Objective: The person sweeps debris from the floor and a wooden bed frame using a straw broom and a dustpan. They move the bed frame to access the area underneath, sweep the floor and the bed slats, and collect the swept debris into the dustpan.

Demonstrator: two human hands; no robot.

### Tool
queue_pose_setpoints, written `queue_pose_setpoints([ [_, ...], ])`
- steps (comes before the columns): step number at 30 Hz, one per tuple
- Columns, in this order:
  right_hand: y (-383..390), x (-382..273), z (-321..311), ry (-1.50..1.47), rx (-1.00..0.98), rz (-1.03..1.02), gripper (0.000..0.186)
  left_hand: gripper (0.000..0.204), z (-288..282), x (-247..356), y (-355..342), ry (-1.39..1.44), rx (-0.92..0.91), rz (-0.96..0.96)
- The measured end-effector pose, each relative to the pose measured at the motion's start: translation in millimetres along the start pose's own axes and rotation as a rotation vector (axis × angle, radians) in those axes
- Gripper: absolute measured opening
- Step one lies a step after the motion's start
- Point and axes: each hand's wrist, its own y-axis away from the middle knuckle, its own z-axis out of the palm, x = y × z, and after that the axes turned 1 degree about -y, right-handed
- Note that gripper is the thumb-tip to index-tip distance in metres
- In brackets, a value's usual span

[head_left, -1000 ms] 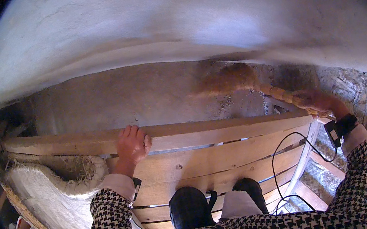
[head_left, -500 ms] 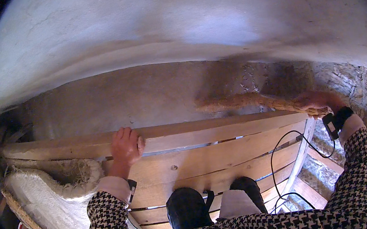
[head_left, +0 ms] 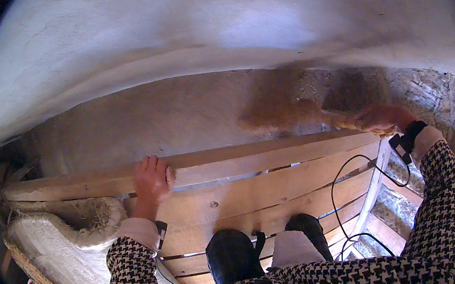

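My right hand [head_left: 385,117] is closed round the bound handle of a straw hand broom [head_left: 342,120]. The broom points left along the wall's lower band, and its brush end is smeared by motion. With fingers curled over its top, my left hand [head_left: 153,180] grips a wooden plank [head_left: 253,160] that runs crosswise in front of the wall. Dark bands with small boxes sit at both wrists.
A pale plastered wall [head_left: 178,28] curves overhead above a brown lower band [head_left: 144,118]. Below the plank are spaced boards [head_left: 235,201], with my knees over them. A white fleece [head_left: 62,238] hangs at left. A black cable [head_left: 334,199] loops at right, near rough stonework [head_left: 440,97].
The broom's handle end has shifted slightly left with my right hand, and its brush end is more blurred. My left hand keeps its grip on the plank. The whole view has tilted slightly.
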Motion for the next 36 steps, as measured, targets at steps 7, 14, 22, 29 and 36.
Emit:
queue_pose_setpoints([
  [7,-6.4,-10.4,-12.6,0.168,0.064,-0.22,0.046,0.013,-2.5,-0.1,0.7,-0.002,-0.011,-0.005],
  [14,4.4,-28.1,-15.4,0.093,0.11,-0.133,0.049,0.013,1.9,0.5,-0.4,0.032,-0.011,-0.023],
  [22,32.5,14.3,-16.8,0.279,0.191,-0.102,0.044,0.015,-7.4,6.1,-6.8,-0.076,-0.01,0.027],
  [29,24.4,100.2,-23.6,-0.202,0.219,-0.137,0.043,0.016,0.9,1.5,0.4,0.03,-0.088,-0.056],
  [36,-49.5,140.2,-38.7,-0.075,0.429,-0.049,0.047,0.018,-6.1,3.7,-3.6,-0.008,-0.17,-0.064],
])
